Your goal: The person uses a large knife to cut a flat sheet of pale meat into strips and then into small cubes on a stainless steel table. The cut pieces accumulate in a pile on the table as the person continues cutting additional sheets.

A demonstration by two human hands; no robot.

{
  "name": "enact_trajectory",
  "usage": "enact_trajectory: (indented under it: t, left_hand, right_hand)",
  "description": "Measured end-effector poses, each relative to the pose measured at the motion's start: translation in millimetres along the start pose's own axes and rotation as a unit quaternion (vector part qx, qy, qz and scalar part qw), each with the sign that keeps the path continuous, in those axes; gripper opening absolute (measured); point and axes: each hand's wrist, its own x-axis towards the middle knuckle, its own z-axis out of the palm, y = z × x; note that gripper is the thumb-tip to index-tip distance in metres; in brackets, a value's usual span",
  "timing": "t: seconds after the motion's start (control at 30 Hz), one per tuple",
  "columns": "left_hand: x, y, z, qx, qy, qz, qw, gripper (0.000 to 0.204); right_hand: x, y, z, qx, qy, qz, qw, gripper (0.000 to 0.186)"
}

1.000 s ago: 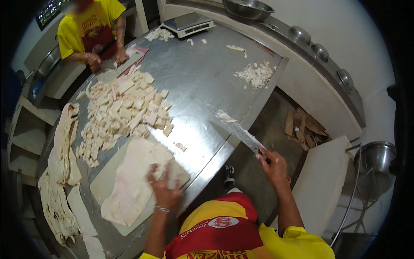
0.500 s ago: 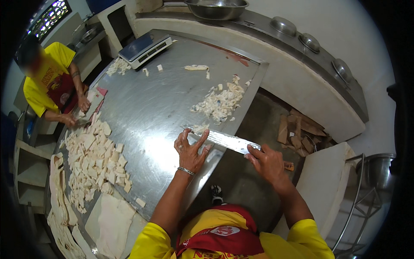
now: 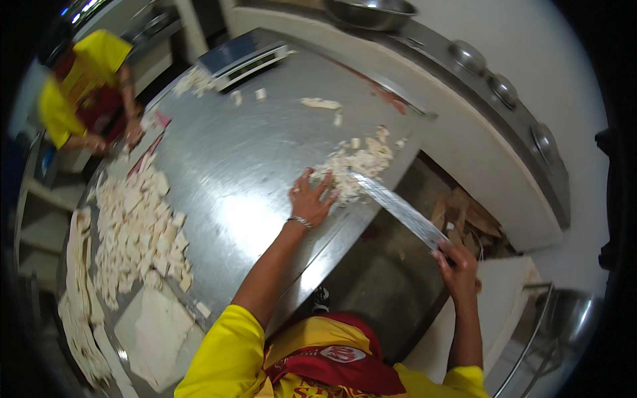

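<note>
My right hand [image 3: 456,268] is closed round the handle end of a long, broad knife [image 3: 401,209]. The blade slants up and to the left, its tip at a heap of small pale scraps [image 3: 361,162] that look like fat or skin. At the near left side of that heap is my left hand [image 3: 310,198], its fingers spread and holding nothing I can see. The heap lies on a steel table [image 3: 232,139], close to its right edge.
Many pale cut pieces [image 3: 136,232] cover the table's left side, near a pale sheet on a board [image 3: 159,335]. A co-worker [image 3: 89,93] stands at the far left. A scale [image 3: 242,60] sits at the back. Steel bowls [image 3: 468,56] line the wall ledge.
My left hand has left the blade and moved up to the scrap heap. My right hand has gone right and down, swinging the knife tip to the heap. The whole view has shifted.
</note>
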Motion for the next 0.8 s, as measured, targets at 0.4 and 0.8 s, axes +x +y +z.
enact_trajectory:
  t: [0.4,0.8]
  left_hand:
    - [-181.8,-44.7,-55.4,-0.22,0.247,-0.067,0.942,0.045]
    - [-504.1,-183.5,-169.0,0.117,0.318,-0.359,0.869,0.043]
  right_hand:
    - [-81.2,-63.9,75.6,0.388,-0.133,0.336,0.848,0.017]
    - [-115.7,-263.2,133.8,0.369,-0.421,0.07,0.825,0.03]
